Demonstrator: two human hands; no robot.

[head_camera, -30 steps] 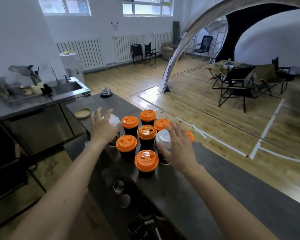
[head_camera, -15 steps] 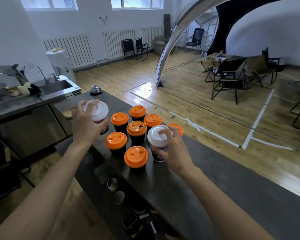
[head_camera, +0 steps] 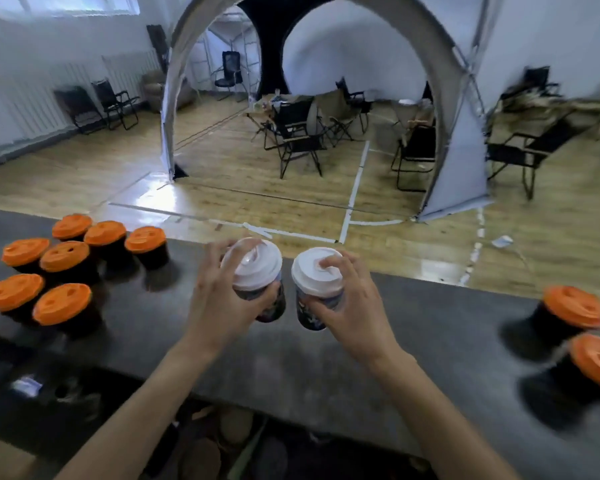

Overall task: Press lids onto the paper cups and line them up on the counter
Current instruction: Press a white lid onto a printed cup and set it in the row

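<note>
While both hands work at frame centre, the left hand [head_camera: 222, 299] grips 1 white-lidded cup [head_camera: 255, 278] and the right hand [head_camera: 347, 306] grips another [head_camera: 317, 285], side by side, just apart, over the dark counter [head_camera: 413, 341]. Their lids look seated, so lining up seems the step in hand. At left, 7 orange-lidded cups [head_camera: 65, 261] stand clustered, not in a row; 2 more [head_camera: 575, 310] sit at right. Every lid hides its cup's contents.

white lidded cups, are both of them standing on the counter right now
No: the left hand and right hand each hold a white-lidded cup tilted above the counter.
</note>
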